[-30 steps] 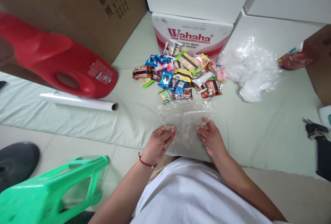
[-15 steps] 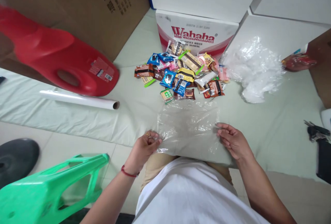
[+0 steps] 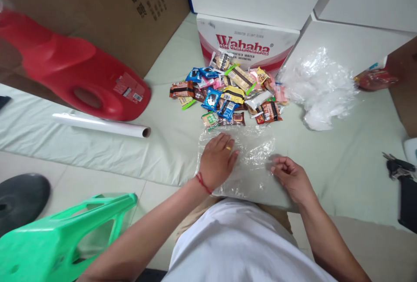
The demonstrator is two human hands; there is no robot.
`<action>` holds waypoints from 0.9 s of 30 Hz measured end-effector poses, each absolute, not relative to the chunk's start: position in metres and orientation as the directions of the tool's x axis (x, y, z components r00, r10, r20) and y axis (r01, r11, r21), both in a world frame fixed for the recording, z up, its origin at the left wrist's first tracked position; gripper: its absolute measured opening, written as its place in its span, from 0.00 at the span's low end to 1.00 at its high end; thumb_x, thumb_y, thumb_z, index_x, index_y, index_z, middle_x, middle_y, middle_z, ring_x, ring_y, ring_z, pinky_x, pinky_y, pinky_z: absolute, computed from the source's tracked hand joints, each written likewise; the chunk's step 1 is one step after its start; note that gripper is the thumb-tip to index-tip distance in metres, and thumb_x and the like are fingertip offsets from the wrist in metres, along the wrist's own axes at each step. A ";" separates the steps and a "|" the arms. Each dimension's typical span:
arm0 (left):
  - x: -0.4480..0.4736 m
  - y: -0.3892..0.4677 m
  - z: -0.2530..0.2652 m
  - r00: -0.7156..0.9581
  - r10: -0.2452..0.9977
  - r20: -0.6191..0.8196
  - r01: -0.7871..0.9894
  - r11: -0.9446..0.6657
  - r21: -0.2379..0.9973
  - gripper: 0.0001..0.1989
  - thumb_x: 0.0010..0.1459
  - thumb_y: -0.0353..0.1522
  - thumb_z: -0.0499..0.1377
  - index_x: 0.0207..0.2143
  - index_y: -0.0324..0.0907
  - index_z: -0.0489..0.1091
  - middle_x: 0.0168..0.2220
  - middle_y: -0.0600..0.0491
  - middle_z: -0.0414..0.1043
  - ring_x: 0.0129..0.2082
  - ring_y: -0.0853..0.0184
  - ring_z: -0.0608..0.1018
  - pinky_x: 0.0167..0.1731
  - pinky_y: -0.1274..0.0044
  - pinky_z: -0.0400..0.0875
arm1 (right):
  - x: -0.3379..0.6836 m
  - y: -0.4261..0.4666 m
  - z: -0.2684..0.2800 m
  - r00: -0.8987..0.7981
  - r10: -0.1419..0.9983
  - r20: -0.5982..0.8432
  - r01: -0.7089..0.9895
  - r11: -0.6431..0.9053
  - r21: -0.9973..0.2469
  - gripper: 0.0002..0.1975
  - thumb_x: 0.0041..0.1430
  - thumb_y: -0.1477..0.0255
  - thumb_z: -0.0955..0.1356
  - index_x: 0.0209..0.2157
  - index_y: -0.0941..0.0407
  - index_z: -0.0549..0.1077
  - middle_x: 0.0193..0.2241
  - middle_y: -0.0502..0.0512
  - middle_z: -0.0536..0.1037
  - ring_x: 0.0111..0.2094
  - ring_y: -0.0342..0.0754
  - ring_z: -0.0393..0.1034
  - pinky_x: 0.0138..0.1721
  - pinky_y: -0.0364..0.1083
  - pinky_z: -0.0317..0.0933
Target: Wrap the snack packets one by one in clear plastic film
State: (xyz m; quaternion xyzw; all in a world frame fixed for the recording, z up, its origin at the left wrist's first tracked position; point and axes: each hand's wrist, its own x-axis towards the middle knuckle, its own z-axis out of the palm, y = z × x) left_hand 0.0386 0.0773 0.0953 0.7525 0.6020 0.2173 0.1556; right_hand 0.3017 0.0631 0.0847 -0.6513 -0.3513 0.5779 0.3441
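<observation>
A clear plastic bag (image 3: 250,173) lies spread on the cloth-covered table in front of my body. My left hand (image 3: 217,160) rests palm down on the bag's left half, fingers stretched out and holding nothing; a ring and a red wrist cord show on it. At the bag's right edge, my right hand (image 3: 289,175) pinches the plastic between thumb and fingers. Just beyond the bag sits a pile of small wrapped snacks (image 3: 233,93) in blue, yellow, brown and pink packets. The nearest packets touch or almost touch the bag's far edge.
Behind the snacks stands a Wahaha carton (image 3: 247,38). To the right are crumpled clear bags (image 3: 321,88) and keys (image 3: 399,164). On the left lie a big red jug (image 3: 81,73) and a white roll (image 3: 104,125). A green stool (image 3: 65,234) stands on the floor.
My left hand has let go of the bag's left edge, moved right and forward, and now lies flat on the plastic. My right hand has stayed at the right edge.
</observation>
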 end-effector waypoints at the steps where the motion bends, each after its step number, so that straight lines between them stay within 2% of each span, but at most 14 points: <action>1: 0.041 0.085 0.080 0.199 0.976 0.082 0.866 -0.215 0.451 0.22 0.71 0.38 0.51 0.58 0.39 0.74 0.65 0.39 0.71 0.68 0.49 0.68 0.68 0.53 0.60 | 0.308 0.060 0.081 0.101 0.863 -0.495 0.091 -0.504 -0.859 0.24 0.42 0.56 0.81 0.37 0.54 0.77 0.22 0.45 0.71 0.20 0.39 0.55 0.22 0.42 0.50; 4: 0.038 0.094 0.047 0.232 0.972 0.031 0.910 -0.228 0.345 0.26 0.73 0.38 0.47 0.68 0.41 0.65 0.73 0.42 0.59 0.73 0.50 0.62 0.70 0.49 0.51 | 0.334 0.048 0.073 0.118 0.865 -0.487 0.218 -0.501 -0.837 0.23 0.44 0.54 0.80 0.36 0.54 0.76 0.23 0.47 0.74 0.24 0.43 0.63 0.27 0.44 0.59; 6: 0.035 0.093 0.039 0.251 0.967 0.043 0.917 -0.252 0.310 0.27 0.74 0.39 0.46 0.71 0.43 0.61 0.74 0.44 0.55 0.74 0.51 0.60 0.70 0.49 0.48 | 0.347 0.043 0.076 0.160 0.880 -0.446 0.371 -0.473 -0.799 0.21 0.48 0.52 0.77 0.36 0.53 0.76 0.24 0.49 0.74 0.25 0.47 0.66 0.29 0.47 0.62; 9: 0.035 0.089 0.038 0.268 0.962 0.056 0.917 -0.272 0.291 0.28 0.74 0.40 0.45 0.71 0.43 0.59 0.74 0.44 0.53 0.74 0.51 0.59 0.71 0.49 0.46 | 0.339 0.049 0.093 0.239 0.962 -0.133 0.648 -0.260 -0.715 0.15 0.62 0.54 0.71 0.39 0.51 0.77 0.29 0.53 0.78 0.29 0.51 0.70 0.34 0.51 0.67; 10: 0.036 0.088 0.039 0.272 0.961 0.056 0.916 -0.276 0.291 0.28 0.74 0.40 0.46 0.71 0.43 0.59 0.74 0.44 0.54 0.74 0.51 0.59 0.71 0.49 0.46 | 0.328 0.056 0.100 0.185 0.983 -0.005 0.716 -0.139 -0.684 0.13 0.66 0.56 0.68 0.42 0.50 0.77 0.33 0.55 0.80 0.32 0.53 0.72 0.38 0.53 0.69; 12: 0.038 0.083 0.040 0.278 0.958 0.066 0.910 -0.284 0.302 0.27 0.74 0.39 0.46 0.71 0.43 0.60 0.74 0.43 0.55 0.74 0.51 0.60 0.71 0.50 0.46 | 0.298 0.074 0.107 -0.098 0.984 0.147 0.752 0.169 -0.637 0.14 0.71 0.61 0.64 0.50 0.50 0.77 0.43 0.59 0.82 0.43 0.57 0.76 0.47 0.56 0.71; 14: 0.037 0.078 0.041 0.261 0.960 0.098 0.902 -0.279 0.330 0.28 0.74 0.38 0.45 0.72 0.41 0.58 0.73 0.41 0.57 0.73 0.53 0.62 0.71 0.53 0.49 | 0.271 0.094 0.103 -0.402 0.899 0.173 0.704 0.425 -0.570 0.20 0.72 0.63 0.63 0.61 0.52 0.72 0.58 0.62 0.78 0.59 0.60 0.70 0.61 0.61 0.65; 15: 0.035 0.076 0.041 0.240 0.963 0.122 0.900 -0.268 0.344 0.28 0.74 0.38 0.45 0.72 0.39 0.58 0.72 0.40 0.58 0.72 0.53 0.63 0.70 0.55 0.51 | 0.263 0.103 0.096 -0.479 0.864 0.156 0.698 0.483 -0.530 0.23 0.72 0.64 0.63 0.65 0.54 0.69 0.64 0.62 0.73 0.66 0.60 0.64 0.67 0.62 0.59; 17: 0.027 0.074 0.041 0.198 0.968 0.152 0.903 -0.241 0.356 0.28 0.74 0.38 0.45 0.71 0.38 0.58 0.72 0.39 0.60 0.72 0.54 0.63 0.70 0.56 0.52 | 0.260 0.117 0.075 -0.502 0.860 0.095 0.740 0.484 -0.468 0.27 0.73 0.64 0.62 0.68 0.58 0.65 0.69 0.64 0.66 0.72 0.62 0.54 0.71 0.66 0.50; 18: 0.023 0.075 0.041 0.184 0.971 0.153 0.908 -0.227 0.352 0.28 0.74 0.38 0.45 0.71 0.39 0.60 0.71 0.40 0.61 0.72 0.53 0.63 0.70 0.56 0.52 | 0.265 0.121 0.065 -0.484 0.872 0.071 0.763 0.460 -0.454 0.27 0.73 0.64 0.61 0.69 0.60 0.65 0.70 0.66 0.64 0.73 0.63 0.52 0.71 0.67 0.49; 20: 0.014 0.079 0.040 0.173 0.977 0.125 0.920 -0.206 0.333 0.27 0.73 0.38 0.45 0.70 0.42 0.62 0.71 0.42 0.62 0.72 0.51 0.63 0.70 0.53 0.49 | 0.283 0.126 0.050 -0.461 0.885 0.057 0.766 0.430 -0.478 0.27 0.74 0.63 0.61 0.67 0.60 0.66 0.69 0.68 0.65 0.72 0.63 0.55 0.69 0.67 0.52; 22: 0.009 0.084 0.039 0.170 0.981 0.089 0.928 -0.190 0.321 0.27 0.73 0.39 0.45 0.70 0.44 0.62 0.71 0.43 0.62 0.71 0.50 0.65 0.70 0.50 0.47 | 0.300 0.134 0.047 -0.430 0.897 0.101 0.740 0.414 -0.530 0.24 0.74 0.61 0.60 0.64 0.57 0.70 0.65 0.67 0.71 0.67 0.61 0.63 0.66 0.64 0.59; 24: 0.008 0.088 0.038 0.168 0.984 0.068 0.931 -0.181 0.317 0.27 0.73 0.39 0.45 0.70 0.43 0.62 0.72 0.43 0.60 0.71 0.49 0.65 0.70 0.49 0.46 | 0.305 0.151 0.053 -0.290 0.939 0.183 0.769 0.343 -0.539 0.22 0.74 0.60 0.60 0.59 0.55 0.73 0.57 0.66 0.77 0.59 0.60 0.68 0.61 0.62 0.62; 27: 0.011 0.089 0.040 0.178 0.982 0.064 0.928 -0.189 0.320 0.27 0.73 0.39 0.45 0.69 0.42 0.63 0.72 0.43 0.60 0.72 0.49 0.63 0.70 0.49 0.47 | 0.290 0.190 0.065 -0.012 0.959 0.283 0.878 0.145 -0.455 0.26 0.70 0.57 0.63 0.60 0.59 0.71 0.57 0.70 0.74 0.57 0.65 0.64 0.59 0.64 0.60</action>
